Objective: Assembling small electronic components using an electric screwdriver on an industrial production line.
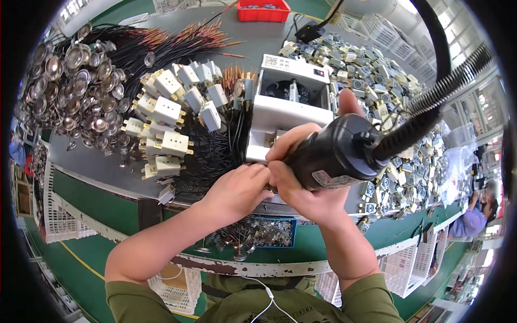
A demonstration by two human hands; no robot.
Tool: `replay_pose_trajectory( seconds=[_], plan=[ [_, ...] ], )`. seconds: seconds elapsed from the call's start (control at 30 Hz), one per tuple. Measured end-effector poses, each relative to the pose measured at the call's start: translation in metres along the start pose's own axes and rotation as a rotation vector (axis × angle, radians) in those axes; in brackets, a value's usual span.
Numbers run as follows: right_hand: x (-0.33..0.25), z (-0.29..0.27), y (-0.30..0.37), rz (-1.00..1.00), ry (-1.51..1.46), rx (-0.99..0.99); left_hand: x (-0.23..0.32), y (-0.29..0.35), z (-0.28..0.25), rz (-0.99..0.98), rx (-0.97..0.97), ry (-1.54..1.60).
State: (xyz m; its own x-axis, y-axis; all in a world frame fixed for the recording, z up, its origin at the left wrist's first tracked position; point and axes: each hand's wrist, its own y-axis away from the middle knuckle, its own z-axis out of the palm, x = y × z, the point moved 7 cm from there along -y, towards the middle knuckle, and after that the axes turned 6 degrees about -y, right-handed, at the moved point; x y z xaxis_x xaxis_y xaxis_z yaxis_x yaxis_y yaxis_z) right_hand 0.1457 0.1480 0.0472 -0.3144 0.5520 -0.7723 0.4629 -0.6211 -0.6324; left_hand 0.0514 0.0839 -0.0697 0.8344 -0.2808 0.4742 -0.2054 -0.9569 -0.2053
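Observation:
A black electric screwdriver [336, 153] with a corded, spring-hung end leans across the middle, and my right hand [323, 202] is wrapped round it. My left hand [237, 188] meets the right hand's fingertips at the bench edge. Its fingers are pinched together; what they hold is hidden behind them. Just beyond both hands stands a white screw feeder box [291, 112] with an open top bay. White plug-in blocks [175, 144] with brass tabs and black wires lie heaped to the left of my left hand.
Metal cups on black wires [75, 89] pile up at far left. Many grey-and-cream block parts [401, 177] cover the right side. A blue tray [280, 232] of small metal parts sits below the bench edge. A red bin [264, 12] stands at the back; another person [474, 218] is far right.

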Motion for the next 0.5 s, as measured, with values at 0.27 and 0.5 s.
replay_pose_trajectory(
  seconds=[0.27,0.5],
  plan=[
    [0.0043,0.0054,0.0052,0.097,-0.307,0.177,-0.0013,-0.0047,0.0032,-0.03,-0.157,0.05],
    [0.0028,0.0075,0.0001,0.093,-0.297,0.093,-0.0027,-0.0064,0.0071,-0.015,-0.158,0.074]
  ],
)
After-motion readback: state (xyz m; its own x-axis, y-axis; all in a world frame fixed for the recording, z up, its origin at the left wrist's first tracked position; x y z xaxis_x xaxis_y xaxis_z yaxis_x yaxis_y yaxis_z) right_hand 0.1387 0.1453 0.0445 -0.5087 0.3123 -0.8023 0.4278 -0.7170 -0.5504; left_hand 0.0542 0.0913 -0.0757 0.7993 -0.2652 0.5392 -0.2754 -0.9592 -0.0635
